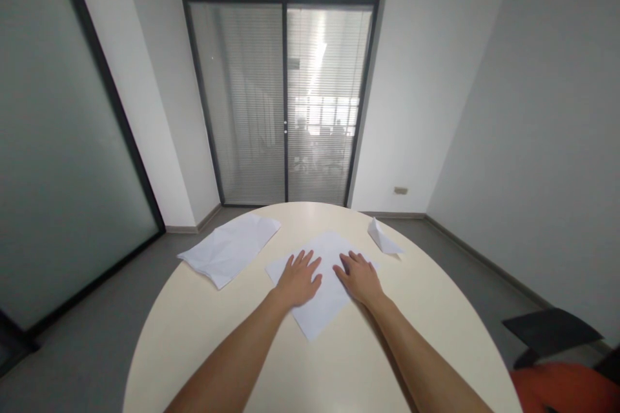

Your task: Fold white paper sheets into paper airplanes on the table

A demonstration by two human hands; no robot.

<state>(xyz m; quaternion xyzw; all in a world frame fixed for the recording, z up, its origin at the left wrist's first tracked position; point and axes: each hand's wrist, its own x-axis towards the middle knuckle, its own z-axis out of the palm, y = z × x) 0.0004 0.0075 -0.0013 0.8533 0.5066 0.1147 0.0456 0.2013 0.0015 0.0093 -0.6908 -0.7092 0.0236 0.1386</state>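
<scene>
Left hand (298, 280) and right hand (360, 277), fingers apart, on a flat white paper sheet (327, 297)
Round cream table (320, 374), lower centre; dark-framed glass panels (237, 103) with blinds, upper centre.

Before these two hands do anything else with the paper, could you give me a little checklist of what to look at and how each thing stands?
1. Left hand on the middle sheet: ok, palm down, fingers spread.
2. Right hand on the sheet's right side: ok, palm down.
3. Middle sheet apart from the folded piece at right: ok, a gap shows.
4. Creased paper at left fully on the table: not ok, its left corner seems to overhang the edge.
5. Middle sheet smooth beneath the palms: cannot tell, the hands cover it.
</scene>
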